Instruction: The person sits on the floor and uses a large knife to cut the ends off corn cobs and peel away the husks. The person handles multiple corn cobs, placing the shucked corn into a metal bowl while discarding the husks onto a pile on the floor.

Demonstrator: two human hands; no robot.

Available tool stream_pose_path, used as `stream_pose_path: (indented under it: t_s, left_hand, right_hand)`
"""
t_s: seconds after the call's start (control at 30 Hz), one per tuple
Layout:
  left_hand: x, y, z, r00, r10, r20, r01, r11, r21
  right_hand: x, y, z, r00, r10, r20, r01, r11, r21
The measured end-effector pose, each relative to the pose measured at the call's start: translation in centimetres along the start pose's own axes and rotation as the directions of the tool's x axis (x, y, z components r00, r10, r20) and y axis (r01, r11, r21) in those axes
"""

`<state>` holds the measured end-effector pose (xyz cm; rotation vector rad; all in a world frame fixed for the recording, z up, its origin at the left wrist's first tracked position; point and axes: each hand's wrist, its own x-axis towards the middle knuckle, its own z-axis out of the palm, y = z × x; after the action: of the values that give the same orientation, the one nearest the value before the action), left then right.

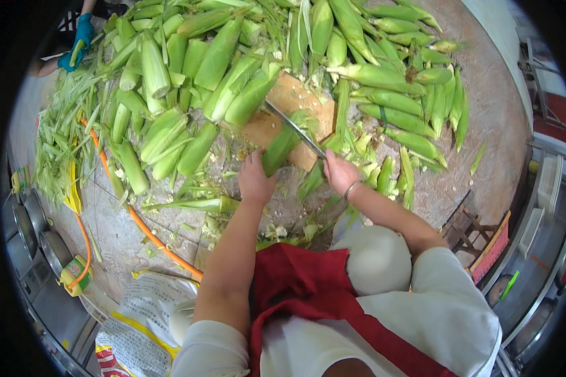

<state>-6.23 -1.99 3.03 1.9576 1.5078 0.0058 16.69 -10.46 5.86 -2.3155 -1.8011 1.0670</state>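
My left hand (256,176) grips an ear of corn in its green husk (279,150), which lies slantwise over a wooden cutting board (297,89). In my right hand (340,170) is a long knife (296,127). Its blade points up and to the left and crosses the husked ear; whether it cuts into it I cannot tell. Beyond the blade, trimmed ears in husks (250,96) rest over the board's left edge. Corn scraps (276,231) litter the floor between my hands and my knees.
Whole corn ears (391,99) are heaped to the right, trimmed ears (155,70) to the left. A co-worker's gloved hands (78,45) hold a green piece at far left, near a pile of stripped husks (59,146). An orange hose (144,228) and a printed sack (144,315) lie left of me.
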Motion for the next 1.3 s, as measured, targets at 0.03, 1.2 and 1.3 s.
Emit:
stream_pose_path:
  t_s: [0.03, 1.2, 1.3]
  left_hand:
    - [0.2, 0.7, -0.1, 1.0, 0.011, 0.003, -0.012, 0.999, 0.038]
    - [-6.5, 1.3, -8.4, 0.996, 0.037, -0.085, -0.084, 0.747, -0.66]
    - [-7.4, 2.1, -8.0, 0.983, 0.091, -0.16, -0.171, 0.776, -0.608]
  right_hand:
    - [-0.3, 0.4, 0.6, 1.0, 0.003, -0.026, -0.003, 1.0, -0.008]
    - [-0.4, -4.0, -4.8, 0.984, -0.08, -0.157, 0.14, 0.896, 0.42]
    - [-0.9, -10.7, -10.1, 0.986, -0.164, 0.033, 0.124, 0.847, 0.518]
